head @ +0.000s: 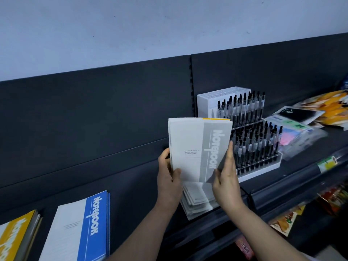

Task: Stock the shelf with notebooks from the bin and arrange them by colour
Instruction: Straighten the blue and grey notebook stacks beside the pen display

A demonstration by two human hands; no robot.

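Lower left of frame: yellow notebooks (13, 236) and blue notebooks (82, 228) flat on shelf (282, 172). Centre: left hand (168, 178) and right hand (227, 181), each grip closed on upright grey notebooks (199, 149), above flat grey pile (195, 198). Beyond, right: pen rack (250, 132).

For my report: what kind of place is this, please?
Probably a stationery shop aisle: a dark retail shelf with a price label, a display rack of pens, and stacked notebooks.

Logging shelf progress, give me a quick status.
Left hand and right hand both gripping grey notebooks, upright over grey pile. Pen display close right.
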